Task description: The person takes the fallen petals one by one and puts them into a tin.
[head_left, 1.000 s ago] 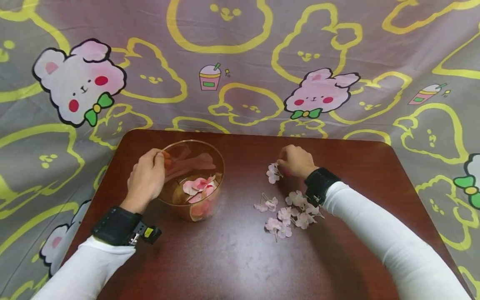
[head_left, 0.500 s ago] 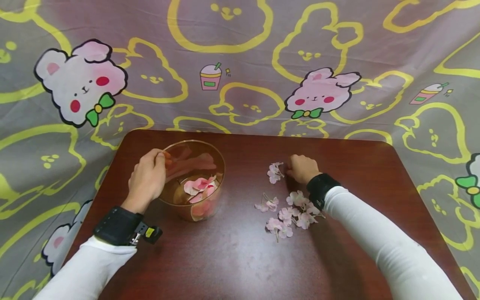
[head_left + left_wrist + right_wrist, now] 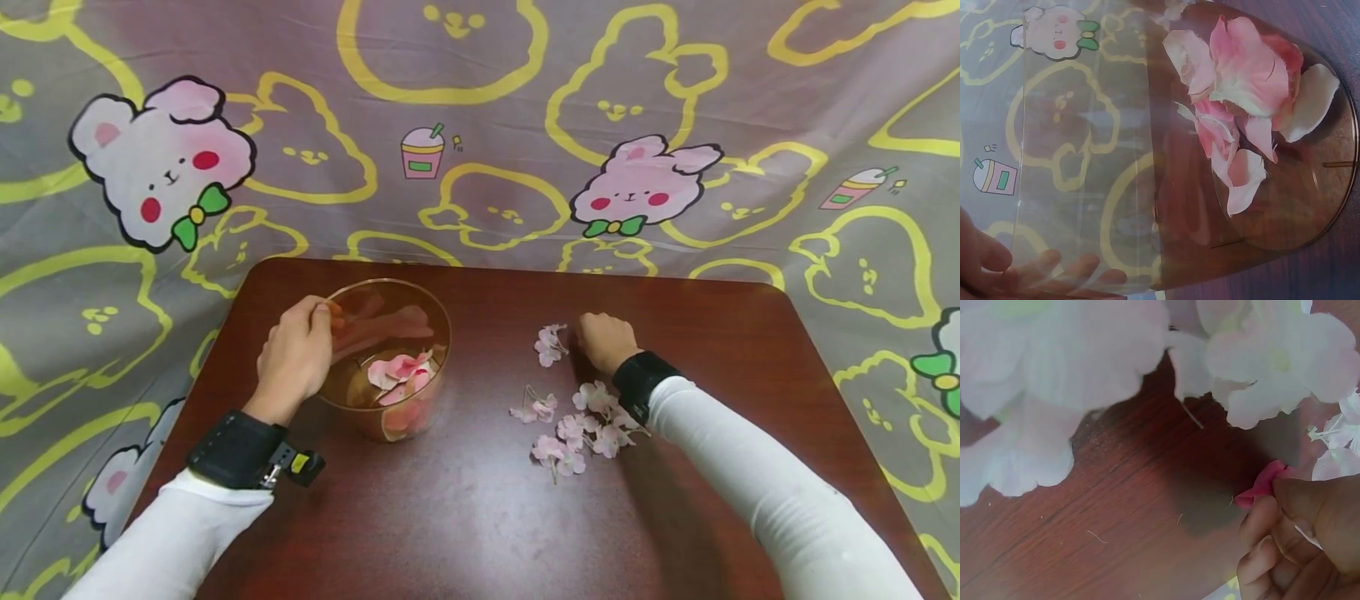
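Observation:
My left hand grips the near-left rim of a clear plastic bowl on the brown table. Its fingers show through the bowl wall in the left wrist view. Pink and white petals lie in the bowl's bottom. My right hand rests curled on the table just right of a single pink flower. In the right wrist view its fingertips pinch a small pink-red petal. Pale blossoms lie close by.
Several loose pink flowers lie by my right wrist. Black wrist straps sit on both white sleeves. A grey cloth with rabbit prints hangs behind the table and covers the floor around it.
My right hand drew back to the right off the single flower, which now lies uncovered on the table. The left hand and bowl have not moved.

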The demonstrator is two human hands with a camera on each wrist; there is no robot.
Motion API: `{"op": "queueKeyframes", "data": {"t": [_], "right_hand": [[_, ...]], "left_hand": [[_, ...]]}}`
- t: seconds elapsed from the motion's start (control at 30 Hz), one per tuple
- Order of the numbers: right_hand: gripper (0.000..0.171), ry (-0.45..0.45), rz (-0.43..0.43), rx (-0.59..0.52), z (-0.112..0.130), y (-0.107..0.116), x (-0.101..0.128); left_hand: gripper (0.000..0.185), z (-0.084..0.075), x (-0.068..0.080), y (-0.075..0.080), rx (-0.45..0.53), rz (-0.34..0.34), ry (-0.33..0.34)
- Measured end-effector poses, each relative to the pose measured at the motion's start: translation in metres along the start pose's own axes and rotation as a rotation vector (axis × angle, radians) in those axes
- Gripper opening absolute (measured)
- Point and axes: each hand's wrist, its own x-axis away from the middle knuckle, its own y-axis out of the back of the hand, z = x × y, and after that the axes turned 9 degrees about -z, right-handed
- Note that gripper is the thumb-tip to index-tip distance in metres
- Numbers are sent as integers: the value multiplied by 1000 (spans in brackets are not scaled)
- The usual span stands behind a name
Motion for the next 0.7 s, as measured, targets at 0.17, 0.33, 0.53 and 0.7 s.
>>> {"op": "queueKeyframes", "data": {"t": [0.17,0.33,0.53,0.7], "right_hand": [[17,13,-17,-10,-1,4,-1],[13,13,-30,-20,3,15,-4],[12,24,-59,-40,11,27,-5],[11,38,-74,-85,19,35,-4]], "left_hand": [[52,0,0,0,-5,0,-5],[53,-1,0,0,-7,9,8],[53,-1,-1,1,-4,9,8],[54,-1,0,0,-5,10,8]]}}
